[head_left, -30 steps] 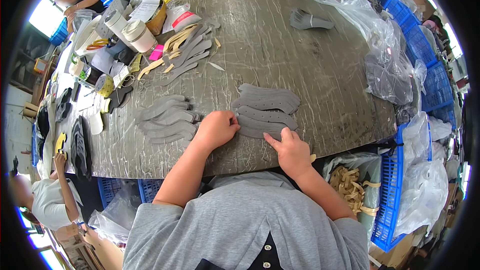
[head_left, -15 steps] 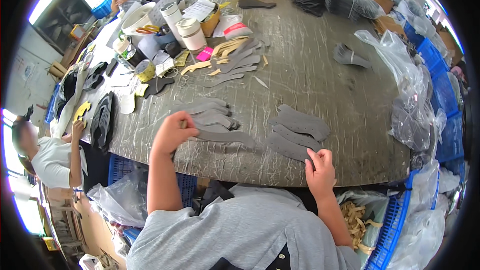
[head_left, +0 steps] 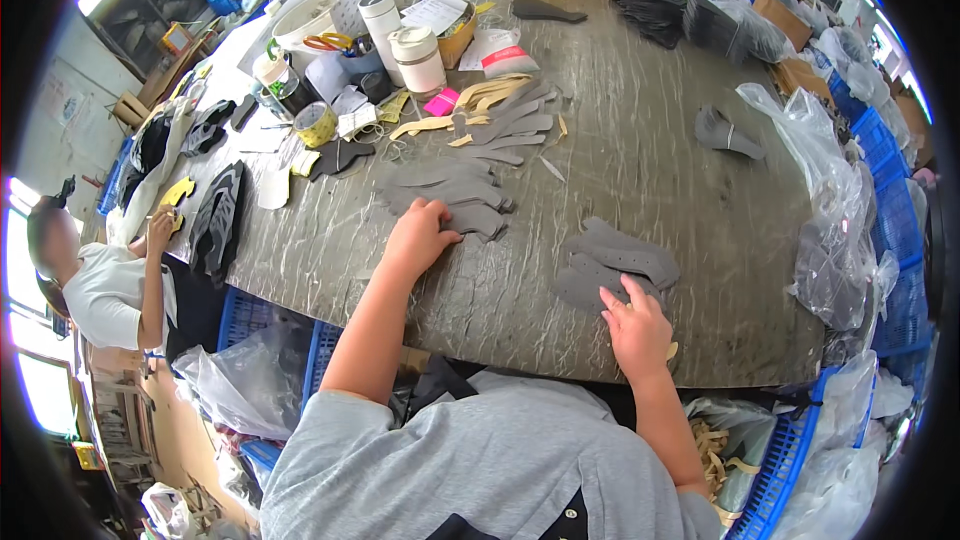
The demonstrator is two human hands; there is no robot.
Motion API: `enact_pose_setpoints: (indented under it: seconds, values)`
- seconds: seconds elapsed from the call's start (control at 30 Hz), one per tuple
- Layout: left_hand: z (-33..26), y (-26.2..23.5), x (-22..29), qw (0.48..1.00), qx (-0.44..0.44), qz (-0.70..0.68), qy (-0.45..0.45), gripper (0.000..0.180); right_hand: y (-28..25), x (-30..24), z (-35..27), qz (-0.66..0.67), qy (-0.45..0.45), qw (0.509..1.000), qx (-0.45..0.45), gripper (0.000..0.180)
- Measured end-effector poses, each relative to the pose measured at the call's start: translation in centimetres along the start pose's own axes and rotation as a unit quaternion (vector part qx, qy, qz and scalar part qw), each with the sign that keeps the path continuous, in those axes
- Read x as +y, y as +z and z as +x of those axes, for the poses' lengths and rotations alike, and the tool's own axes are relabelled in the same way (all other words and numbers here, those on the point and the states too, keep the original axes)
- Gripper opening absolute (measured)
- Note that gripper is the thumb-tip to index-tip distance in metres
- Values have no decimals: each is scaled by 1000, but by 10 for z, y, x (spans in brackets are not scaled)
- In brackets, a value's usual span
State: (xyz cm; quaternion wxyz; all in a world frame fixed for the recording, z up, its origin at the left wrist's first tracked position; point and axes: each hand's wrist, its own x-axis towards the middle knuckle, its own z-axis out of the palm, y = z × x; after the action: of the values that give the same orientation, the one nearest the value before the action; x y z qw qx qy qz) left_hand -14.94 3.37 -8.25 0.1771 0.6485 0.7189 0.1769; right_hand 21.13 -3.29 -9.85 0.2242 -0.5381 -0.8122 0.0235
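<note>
At the near middle of the table, my left hand (head_left: 420, 240) has its thumb and fingers closed about the near edge of a grey cut piece (head_left: 485, 220). That piece lies along a fanned pile of curved grey pieces (head_left: 440, 178). Farther right, my right hand (head_left: 638, 330) has its fingers apart, their tips on the near side of a small stack of grey pieces dotted with small holes (head_left: 630, 255). The fingers partly cover the lowest one (head_left: 585, 282). Beyond the pile lie more grey strips (head_left: 520, 120) with tan strips (head_left: 490, 93).
A white lidded cup (head_left: 417, 58), a tall white bottle (head_left: 380, 28) and a tape roll (head_left: 315, 125) crowd the far left. A tied grey bundle (head_left: 727, 132) lies right. Plastic bags (head_left: 830, 250) line the right edge. Two people sit left; another works opposite.
My left hand has moved right and away from me, and the grey strip it held now lies against the pile. My right hand's fingers have loosened and spread over the holed pieces.
</note>
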Motion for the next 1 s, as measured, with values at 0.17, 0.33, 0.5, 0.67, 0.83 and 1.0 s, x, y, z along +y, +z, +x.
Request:
enact_pose_setpoints:
  seconds: [0.17, 0.33, 0.5, 0.67, 0.83, 1.0]
  values:
    - [-26, 5, 81, 986, 22, -86, 140, 59, -23, -19, -6, 61, 33, 998, -6, 31]
    - [-72, 41, 160, 916, -30, -131, 378, 86, -42, -49, 9, 414, 103, 905, 9, 15]
    - [-74, 47, 174, 910, -47, -126, 393, 86, -51, -46, 6, 446, 137, 884, -11, 12]
    - [-75, 51, 171, 897, -110, -169, 393, 90, -51, -40, 4, 465, 113, 877, -30, 10]
    - [-68, 50, 165, 851, -173, -310, 387, 87, -47, -34, 1, 545, 134, 826, -56, 10]
    - [-69, 42, 167, 775, -289, -527, 196, 46, -38, -26, -7, 674, 201, 709, -54, 5]
